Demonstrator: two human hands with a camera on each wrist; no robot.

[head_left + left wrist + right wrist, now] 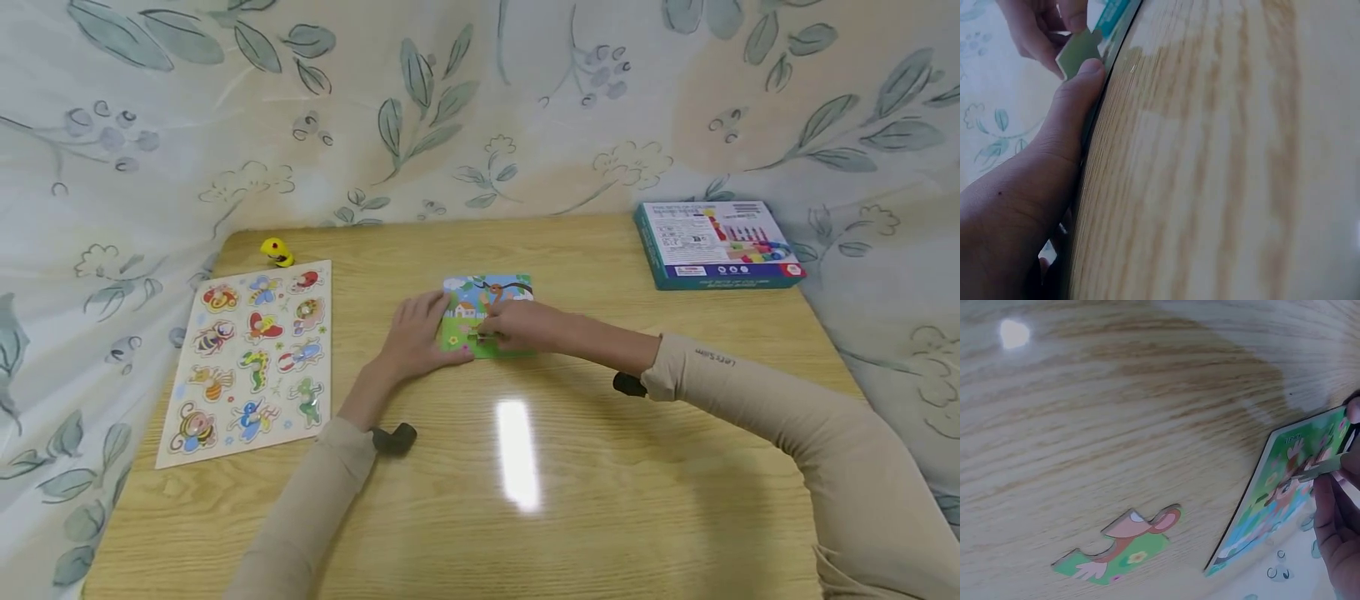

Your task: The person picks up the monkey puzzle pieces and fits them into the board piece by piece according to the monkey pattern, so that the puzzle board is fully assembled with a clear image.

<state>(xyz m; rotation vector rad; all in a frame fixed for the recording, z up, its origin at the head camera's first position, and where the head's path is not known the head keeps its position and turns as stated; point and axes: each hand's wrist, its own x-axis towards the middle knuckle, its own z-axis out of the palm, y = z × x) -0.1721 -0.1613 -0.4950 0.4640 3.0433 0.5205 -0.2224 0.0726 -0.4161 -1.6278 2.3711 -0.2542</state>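
A small picture puzzle board [459, 315] with a house and a monkey lies on the wooden table. My left hand [420, 337] rests at its left side, fingers spread along the edge and the thumb straight at the near corner. Over the board's middle, my right hand [525, 325] pinches a puzzle piece [1079, 53], tilted so that its plain pale back faces the left wrist camera. Close by in the right wrist view, another loose puzzle piece [1125, 553] lies face up, printed with a brown limb and a flower. My right hand covers part of the board.
On the left lies a large peg puzzle board [255, 358] with insect pictures. A yellow toy [277, 252] stands behind it. A boxed set [720, 242] sits at the far right corner. Patterned cloth [480, 108] hangs behind the table.
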